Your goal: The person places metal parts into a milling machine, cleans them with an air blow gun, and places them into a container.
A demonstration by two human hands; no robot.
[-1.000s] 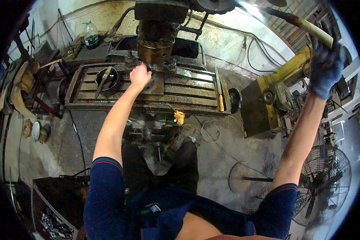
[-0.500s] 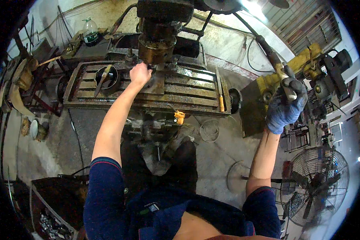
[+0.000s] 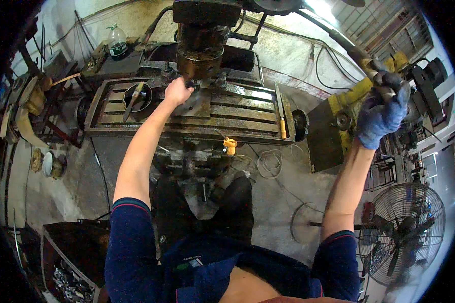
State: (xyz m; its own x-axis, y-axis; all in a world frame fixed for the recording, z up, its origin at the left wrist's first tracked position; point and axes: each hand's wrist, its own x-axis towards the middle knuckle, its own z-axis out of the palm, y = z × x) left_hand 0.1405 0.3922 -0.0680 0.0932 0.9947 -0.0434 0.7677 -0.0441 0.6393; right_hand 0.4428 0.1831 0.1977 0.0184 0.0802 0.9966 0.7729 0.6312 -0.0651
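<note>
My bare left hand [image 3: 178, 92] is closed just below the dark machine head [image 3: 199, 63], over the slotted metal table [image 3: 247, 112]. Whatever its fingers hold is hidden; a small dark piece shows by the fingertips. Out to the right and raised, my right hand [image 3: 381, 108], in a blue-grey work glove, is wrapped round the end of a long lever [image 3: 360, 54]. That lever slopes down toward me from the top of the machine. Left of my left hand, a round pot [image 3: 145, 101] stands on the table with a brush [image 3: 133, 101] lying across it.
A file with a yellow handle [image 3: 283, 129] lies at the table's right end. An orange-yellow tool [image 3: 230, 146] sits at the front edge. A floor fan [image 3: 402, 235] stands at lower right, a yellow-and-dark machine [image 3: 333, 126] beyond. Coiled wire [image 3: 270, 164] lies on the floor.
My right hand has moved right and slightly up, the lever's end going with it. My left hand stays closed in about the same spot under the machine head.
</note>
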